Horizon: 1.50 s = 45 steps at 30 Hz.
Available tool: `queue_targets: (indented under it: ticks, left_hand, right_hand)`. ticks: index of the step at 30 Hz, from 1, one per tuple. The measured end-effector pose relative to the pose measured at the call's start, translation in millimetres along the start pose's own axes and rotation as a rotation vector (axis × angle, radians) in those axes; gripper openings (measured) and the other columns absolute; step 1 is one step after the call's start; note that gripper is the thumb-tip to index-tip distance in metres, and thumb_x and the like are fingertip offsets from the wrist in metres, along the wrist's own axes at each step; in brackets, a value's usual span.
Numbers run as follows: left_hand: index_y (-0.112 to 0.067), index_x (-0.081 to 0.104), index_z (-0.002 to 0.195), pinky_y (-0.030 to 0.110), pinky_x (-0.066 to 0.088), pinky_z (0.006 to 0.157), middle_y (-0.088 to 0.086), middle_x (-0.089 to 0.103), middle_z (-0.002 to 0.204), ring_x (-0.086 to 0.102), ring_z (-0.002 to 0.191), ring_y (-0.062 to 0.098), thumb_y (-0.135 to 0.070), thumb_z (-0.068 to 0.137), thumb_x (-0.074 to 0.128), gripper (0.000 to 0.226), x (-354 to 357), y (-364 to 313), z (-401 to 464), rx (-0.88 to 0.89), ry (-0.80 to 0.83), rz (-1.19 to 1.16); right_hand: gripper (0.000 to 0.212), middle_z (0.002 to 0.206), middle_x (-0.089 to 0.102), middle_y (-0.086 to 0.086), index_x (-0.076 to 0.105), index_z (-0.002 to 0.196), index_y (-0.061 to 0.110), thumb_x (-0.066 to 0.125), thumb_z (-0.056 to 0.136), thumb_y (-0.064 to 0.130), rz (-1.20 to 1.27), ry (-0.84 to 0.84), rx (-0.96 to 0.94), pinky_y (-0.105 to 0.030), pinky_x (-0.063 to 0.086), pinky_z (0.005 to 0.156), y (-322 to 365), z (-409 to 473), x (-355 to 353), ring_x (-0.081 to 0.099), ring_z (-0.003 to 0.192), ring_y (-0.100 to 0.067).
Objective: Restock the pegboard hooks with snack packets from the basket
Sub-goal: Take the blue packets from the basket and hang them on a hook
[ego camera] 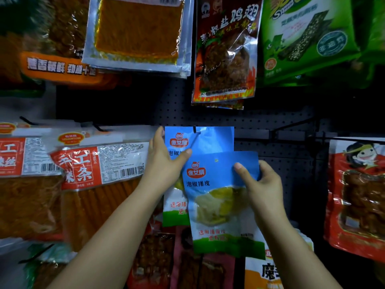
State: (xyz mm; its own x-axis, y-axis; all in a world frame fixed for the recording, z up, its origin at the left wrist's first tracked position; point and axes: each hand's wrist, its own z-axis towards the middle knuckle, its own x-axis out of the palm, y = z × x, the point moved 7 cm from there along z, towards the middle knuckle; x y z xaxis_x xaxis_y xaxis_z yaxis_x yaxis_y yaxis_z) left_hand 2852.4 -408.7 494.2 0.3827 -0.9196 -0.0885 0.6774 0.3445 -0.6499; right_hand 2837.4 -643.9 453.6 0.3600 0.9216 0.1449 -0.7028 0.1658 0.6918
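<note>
The right hand pinches a blue packet by its upper right edge, below the hook. The left hand grips a matching hung packet on the pegboard, between red snack packs.

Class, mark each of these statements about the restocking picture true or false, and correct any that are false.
1. The right hand grips a blue packet by its upper right edge. True.
2. A second blue packet already hangs on a hook behind it. True.
3. The left hand holds a green packet. False: it holds the hanging blue packet, thumb across its front.
4. The packet in the right hand is already threaded on the hook. False: its hang hole sits below the hook, free.
5. A green packet hangs at the upper right. True.
</note>
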Motion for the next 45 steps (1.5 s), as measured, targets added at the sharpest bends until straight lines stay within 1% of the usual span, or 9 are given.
queue_targets:
  ticks: [4, 8, 13, 16, 21, 28, 39, 42, 45]
  left_hand:
    - [-0.04, 0.052, 0.113, -0.006, 0.034, 0.075, -0.019, 0.042, 0.125, 0.045, 0.098, -0.017, -0.026, 0.085, 0.066, 0.034, -11.0, -20.9, -18.9, 0.089, 0.011, -0.062]
    - [-0.032, 0.058, 0.1, 0.018, 0.056, 0.07, -0.008, 0.07, 0.105, 0.068, 0.09, 0.006, -0.02, 0.083, 0.067, 0.023, -9.5, -28.1, -25.9, -0.058, 0.103, -0.493]
    - [-0.02, 0.072, 0.081, 0.024, 0.055, 0.054, 0.005, 0.076, 0.081, 0.073, 0.07, 0.017, -0.033, 0.072, 0.069, 0.017, -19.1, -34.1, -31.7, -0.114, 0.146, -0.61]
    - [-0.021, 0.069, 0.083, 0.025, 0.055, 0.054, 0.002, 0.076, 0.08, 0.073, 0.07, 0.016, -0.022, 0.083, 0.067, 0.002, -29.6, -36.1, -27.6, -0.061, 0.027, -0.568]
    - [-0.035, 0.07, 0.075, 0.024, 0.054, 0.055, -0.005, 0.076, 0.079, 0.073, 0.071, 0.013, -0.023, 0.086, 0.068, 0.016, -38.4, -48.9, -17.6, 0.064, -0.056, -0.467]
    - [-0.033, 0.068, 0.078, 0.037, 0.059, 0.063, -0.003, 0.075, 0.081, 0.073, 0.074, 0.017, -0.033, 0.083, 0.068, 0.004, -40.4, -48.1, -2.7, 0.082, -0.102, -0.355]
    - [-0.027, 0.066, 0.08, 0.026, 0.057, 0.057, -0.006, 0.075, 0.077, 0.072, 0.071, 0.012, -0.026, 0.085, 0.068, 0.006, -24.8, -17.8, -0.1, 0.0, -0.101, -0.335]
    - [-0.025, 0.063, 0.09, 0.023, 0.056, 0.059, -0.007, 0.075, 0.082, 0.072, 0.077, 0.011, -0.023, 0.083, 0.07, 0.01, -17.2, -5.5, 2.8, -0.041, -0.034, -0.371]
    - [-0.029, 0.058, 0.095, 0.015, 0.053, 0.06, -0.015, 0.074, 0.084, 0.071, 0.079, 0.004, -0.018, 0.08, 0.072, 0.024, -9.7, 6.7, 0.5, -0.046, 0.035, -0.37]
  right_hand:
    - [0.006, 0.082, 0.072, 0.02, 0.063, 0.084, 0.025, 0.067, 0.087, 0.022, 0.106, 0.087, -0.067, -0.011, 0.05, 0.057, 31.6, -12.9, 7.0, 0.068, 0.074, 0.003]
    - [0.005, 0.087, 0.074, 0.013, 0.064, 0.09, 0.025, 0.065, 0.088, 0.021, 0.23, 0.138, -0.072, -0.015, 0.053, 0.062, 53.6, -23.5, 18.1, 0.071, 0.08, -0.003]
    - [0.007, 0.095, 0.075, 0.004, 0.066, 0.095, 0.021, 0.065, 0.088, 0.019, 0.296, 0.162, -0.029, -0.026, 0.057, 0.072, 63.4, -26.1, 28.6, 0.072, 0.089, -0.013]
    - [0.006, 0.091, 0.076, 0.01, 0.068, 0.091, 0.023, 0.063, 0.09, 0.02, 0.278, 0.191, -0.067, -0.017, 0.054, 0.064, 74.4, -23.2, 33.8, 0.072, 0.085, -0.007]
    - [0.011, 0.083, 0.076, 0.008, 0.069, 0.082, 0.022, 0.063, 0.09, 0.027, 0.212, 0.167, -0.052, -0.021, 0.057, 0.061, 82.2, -7.0, 39.3, 0.073, 0.077, -0.009]
    - [0.013, 0.09, 0.076, -0.003, 0.068, 0.082, 0.019, 0.064, 0.09, 0.027, 0.16, 0.148, 0.005, -0.047, 0.058, 0.08, 81.2, 7.4, 49.1, 0.072, 0.085, -0.021]
    - [0.018, 0.081, 0.075, 0.0, 0.07, 0.084, 0.013, 0.065, 0.088, 0.03, -0.008, 0.109, -0.055, -0.039, 0.059, 0.071, 65.7, 11.2, 46.0, 0.071, 0.077, -0.016]
    - [0.043, 0.057, 0.053, -0.012, 0.053, 0.064, 0.003, 0.066, 0.087, 0.037, -0.136, 0.068, -0.14, -0.028, 0.039, 0.05, 62.8, 17.8, 37.7, 0.048, 0.051, -0.012]
    - [0.051, 0.052, 0.03, 0.0, 0.039, 0.056, 0.008, 0.065, 0.086, 0.04, -0.266, 0.021, -0.193, -0.024, 0.02, 0.046, 58.4, 26.1, 32.4, 0.026, 0.047, -0.007]
